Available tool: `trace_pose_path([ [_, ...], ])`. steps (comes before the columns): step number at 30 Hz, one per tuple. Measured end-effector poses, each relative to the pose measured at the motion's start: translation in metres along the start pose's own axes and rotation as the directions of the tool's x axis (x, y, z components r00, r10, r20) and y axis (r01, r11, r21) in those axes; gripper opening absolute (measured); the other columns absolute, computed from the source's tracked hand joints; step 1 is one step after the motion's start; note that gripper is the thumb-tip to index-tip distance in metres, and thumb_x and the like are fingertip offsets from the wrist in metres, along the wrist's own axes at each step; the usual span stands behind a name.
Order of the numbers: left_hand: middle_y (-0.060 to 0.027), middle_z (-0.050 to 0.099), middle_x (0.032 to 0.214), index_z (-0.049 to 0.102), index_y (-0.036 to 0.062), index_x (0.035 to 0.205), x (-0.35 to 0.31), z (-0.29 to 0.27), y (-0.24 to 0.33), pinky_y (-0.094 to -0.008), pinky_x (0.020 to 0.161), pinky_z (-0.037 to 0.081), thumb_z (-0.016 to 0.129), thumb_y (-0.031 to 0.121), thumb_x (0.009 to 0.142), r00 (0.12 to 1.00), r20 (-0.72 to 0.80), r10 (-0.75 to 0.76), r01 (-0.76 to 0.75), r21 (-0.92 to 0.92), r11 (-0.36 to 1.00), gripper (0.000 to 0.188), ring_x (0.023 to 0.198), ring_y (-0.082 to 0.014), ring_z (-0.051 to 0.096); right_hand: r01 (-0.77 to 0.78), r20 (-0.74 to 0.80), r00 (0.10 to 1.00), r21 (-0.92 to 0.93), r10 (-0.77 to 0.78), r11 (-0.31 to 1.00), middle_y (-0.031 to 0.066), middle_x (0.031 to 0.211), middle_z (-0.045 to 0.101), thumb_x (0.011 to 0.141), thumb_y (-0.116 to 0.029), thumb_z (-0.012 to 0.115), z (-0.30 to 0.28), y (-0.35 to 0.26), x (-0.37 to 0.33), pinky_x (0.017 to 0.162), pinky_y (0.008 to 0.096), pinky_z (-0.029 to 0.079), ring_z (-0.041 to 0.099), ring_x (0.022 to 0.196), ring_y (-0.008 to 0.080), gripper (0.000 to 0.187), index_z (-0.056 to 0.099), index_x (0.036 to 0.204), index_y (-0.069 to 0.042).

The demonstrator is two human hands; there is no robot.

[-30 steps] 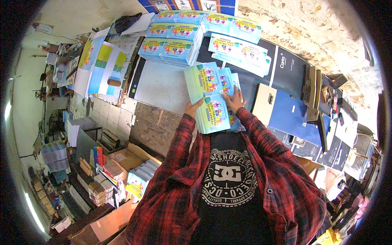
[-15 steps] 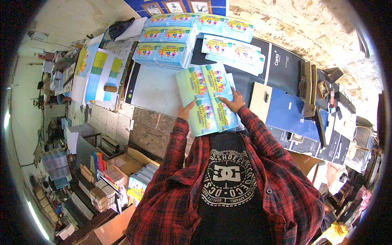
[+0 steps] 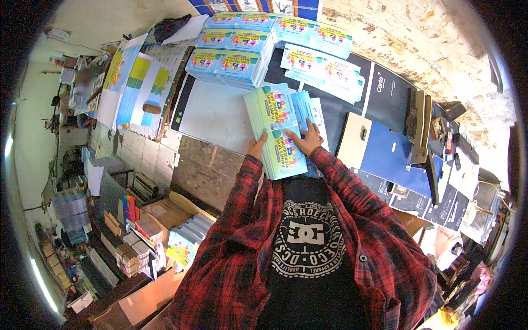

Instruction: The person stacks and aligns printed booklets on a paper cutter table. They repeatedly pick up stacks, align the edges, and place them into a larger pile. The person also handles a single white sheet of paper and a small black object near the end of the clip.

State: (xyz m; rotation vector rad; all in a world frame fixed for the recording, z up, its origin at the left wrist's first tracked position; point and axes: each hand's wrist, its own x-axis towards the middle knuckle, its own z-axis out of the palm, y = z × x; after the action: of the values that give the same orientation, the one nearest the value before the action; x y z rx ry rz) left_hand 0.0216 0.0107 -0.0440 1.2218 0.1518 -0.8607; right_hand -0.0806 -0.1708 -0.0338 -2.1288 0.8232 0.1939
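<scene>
printed stack (image 3: pixel 278 129), yellow-green and blue covers, lay toward the near edge of the surface (image 3: pixel 212 118), directly before the wearer, slightly slanted, in two blocks end to end.

left hand (image 3: pixel 257 146): at the left edge of the stack. grip closed around that edge, thumb uppermost; fingers mostly hidden, so their hold below could not be seen.

right hand (image 3: pixel 307 137): at the right edge. thumb rested by the seam between the two blocks; fingers spread away from it over the blue booklets (image 3: pixel 301 104) just beside the stack. grip partly spread; cannot tell whether it pinched a sheet.

beyond: taller stacks of like booklets (image 3: pixel 226 66) in rows, behind and left of the held stack; a loosely fanned pile (image 3: pixel 324 71) behind and right.

right side of surface: blue-and-cream panel (image 3: pixel 391 151), well apart from the hands, with a long dark bar (image 3: pixel 421 126) near its far end.

lower left: cardboard box (image 3: pixel 190 204) holding blue booklets; separate from the surface.
</scene>
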Motion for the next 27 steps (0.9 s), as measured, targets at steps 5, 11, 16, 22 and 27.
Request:
trace_pose_path([
  [5, -0.011, 0.066, 0.102, 0.06, -0.0041, 0.113, 0.009, -0.004, -0.013, -0.0291, 0.074, 0.052, 0.068, 0.033, 0.086, 1.0, -0.009, -0.017, 0.018, 0.025, 1.0, 0.047, 0.086, -0.0174, 0.064, -0.074, -0.013, 0.997, 0.144, 0.076, 0.987, 0.026, 0.143, 0.032, 0.07, -0.072, 0.061, -0.005, 0.005, 0.0, 0.107, 0.0488, 0.026, 0.034, 0.132, 0.0348, 0.102, 0.04, 0.137, 0.003],
  [11, -0.0094, 0.065, 0.104, 0.059, -0.0031, 0.115, -0.004, -0.027, 0.007, -0.0296, 0.075, 0.053, 0.067, 0.029, 0.087, 1.0, -0.029, 0.0, 0.0, 0.005, 1.0, 0.043, 0.087, -0.0179, 0.065, 0.059, -0.12, 0.991, -0.032, -0.063, 0.998, 0.0235, 0.142, 0.033, 0.079, -0.052, 0.063, -0.013, 0.044, 0.009, 0.103, 0.0494, 0.031, 0.036, 0.129, 0.0365, 0.081, 0.038, 0.139, -0.004],
  [16, -0.0102, 0.065, 0.105, 0.059, -0.0019, 0.115, -0.005, -0.072, 0.002, -0.0318, 0.076, 0.054, 0.067, 0.024, 0.086, 0.999, -0.029, -0.02, 0.016, -0.128, 0.992, 0.039, 0.089, -0.0191, 0.065, 0.253, -0.286, 0.881, -0.388, -0.376, 0.886, 0.0137, 0.152, 0.021, 0.079, -0.029, 0.066, -0.004, 0.057, 0.006, 0.102, 0.0619, 0.019, 0.019, 0.138, 0.0372, 0.057, 0.051, 0.131, -0.014],
  [22, -0.0101, 0.067, 0.102, 0.06, -0.0006, 0.115, 0.005, -0.042, -0.005, -0.0322, 0.076, 0.054, 0.07, 0.021, 0.083, 0.997, 0.068, 0.047, -0.049, 0.031, 0.998, 0.039, 0.086, -0.0202, 0.066, 0.037, -0.098, 0.995, 0.103, -0.027, 0.994, 0.0117, 0.152, 0.023, 0.078, -0.071, 0.051, -0.006, 0.003, 0.007, 0.103, 0.0659, 0.015, 0.014, 0.139, 0.0374, 0.069, 0.073, 0.1, -0.01],
  [27, -0.0103, 0.067, 0.098, 0.061, -0.003, 0.111, 0.002, -0.01, 0.0, -0.0306, 0.072, 0.054, 0.074, 0.03, 0.08, 0.994, -0.092, 0.066, -0.053, 0.141, 0.989, 0.047, 0.082, -0.0196, 0.067, 0.057, -0.127, 0.989, -0.128, -0.073, 0.99, 0.0169, 0.148, 0.028, 0.069, -0.074, 0.061, 0.0, -0.026, 0.005, 0.101, 0.0674, 0.017, 0.018, 0.136, 0.0399, 0.084, 0.069, 0.102, 0.003],
])
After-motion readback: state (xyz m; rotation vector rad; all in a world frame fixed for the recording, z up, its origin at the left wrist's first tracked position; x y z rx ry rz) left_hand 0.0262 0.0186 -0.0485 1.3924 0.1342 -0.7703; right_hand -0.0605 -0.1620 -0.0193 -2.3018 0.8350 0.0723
